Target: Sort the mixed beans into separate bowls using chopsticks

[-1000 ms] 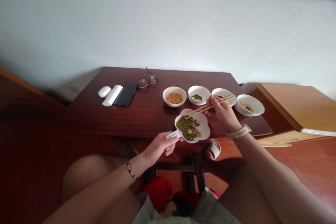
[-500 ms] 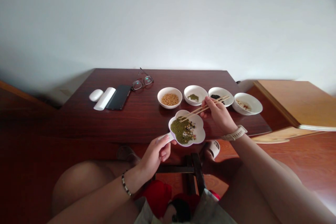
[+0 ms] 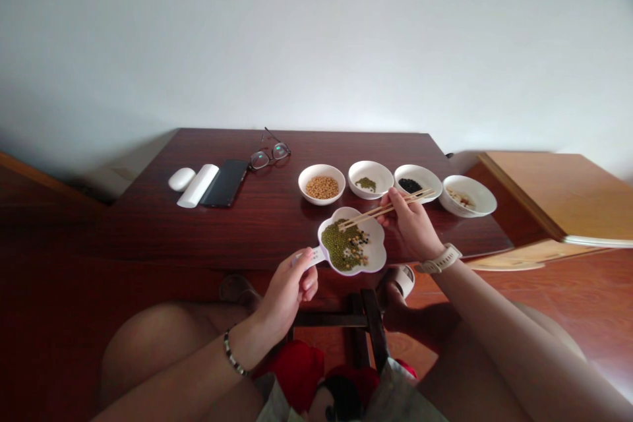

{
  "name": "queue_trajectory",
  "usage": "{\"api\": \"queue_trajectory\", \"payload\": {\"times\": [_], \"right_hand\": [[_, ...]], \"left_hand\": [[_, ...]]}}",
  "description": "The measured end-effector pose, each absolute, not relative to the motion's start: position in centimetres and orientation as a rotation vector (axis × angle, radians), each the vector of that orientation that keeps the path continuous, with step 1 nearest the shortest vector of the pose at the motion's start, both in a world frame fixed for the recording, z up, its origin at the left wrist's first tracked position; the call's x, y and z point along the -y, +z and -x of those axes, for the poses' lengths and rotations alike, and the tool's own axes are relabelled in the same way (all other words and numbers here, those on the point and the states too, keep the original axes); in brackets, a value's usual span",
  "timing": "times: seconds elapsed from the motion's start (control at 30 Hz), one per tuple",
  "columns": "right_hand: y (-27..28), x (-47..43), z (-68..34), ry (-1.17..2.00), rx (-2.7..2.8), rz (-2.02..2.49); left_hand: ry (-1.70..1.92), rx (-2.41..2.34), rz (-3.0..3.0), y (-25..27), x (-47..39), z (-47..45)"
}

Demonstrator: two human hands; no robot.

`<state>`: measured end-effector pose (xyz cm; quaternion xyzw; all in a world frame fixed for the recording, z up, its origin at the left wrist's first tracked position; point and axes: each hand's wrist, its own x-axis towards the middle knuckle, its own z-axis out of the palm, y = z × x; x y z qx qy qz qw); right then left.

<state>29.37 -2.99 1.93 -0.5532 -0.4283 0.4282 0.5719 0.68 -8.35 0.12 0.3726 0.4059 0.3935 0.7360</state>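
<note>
My left hand (image 3: 291, 287) is closed round the handle of a white flower-shaped scoop (image 3: 378, 254) at the table's front edge. Green mung beans (image 3: 339, 247) fill the scoop's left side, with mixed yellow, black and pale beans toward the middle. My right hand (image 3: 408, 221) grips a pair of chopsticks (image 3: 370, 213), whose tips touch the mung beans. Behind stand a bowl of soybeans (image 3: 321, 188), a bowl with a few mung beans (image 3: 366, 183), a bowl of black beans (image 3: 410, 186) and a bowl of pale and reddish pieces (image 3: 462, 199).
On the table's left lie a white rounded case (image 3: 181, 179), a white long case (image 3: 198, 186), a dark phone (image 3: 225, 182) and glasses (image 3: 270, 156). A wooden cabinet (image 3: 568, 191) stands at right. My legs and a dark stool frame (image 3: 373, 326) are below the table (image 3: 198, 237).
My right hand has shifted slightly left and down, uncovering more of the black beans. My left thumb has slid back a little along the scoop's handle. The chopstick tips stay in the mung beans.
</note>
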Motion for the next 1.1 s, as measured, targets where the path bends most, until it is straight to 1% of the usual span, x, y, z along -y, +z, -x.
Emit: {"api": "queue_trajectory", "payload": {"times": [0.23, 0.47, 0.83, 1.1], "right_hand": [[1.9, 2.9, -29.5, 1.048, 0.953, 1.291], [2.1, 3.2, -29.4, 1.007, 0.904, 1.256], [3.0, 2.5, -30.1, 1.088, 0.775, 1.155], [4.8, -0.5, -29.3, 0.958, 0.767, 1.048]], "left_hand": [[0.885, -0.924, -0.846, 0.1, 8.2, -0.7], [0.895, -0.927, -0.826, 0.3, 8.2, -0.7], [0.921, -0.951, -0.773, 0.2, 7.8, -0.4], [0.922, -0.987, -0.794, 0.5, 7.8, -0.6]]}}
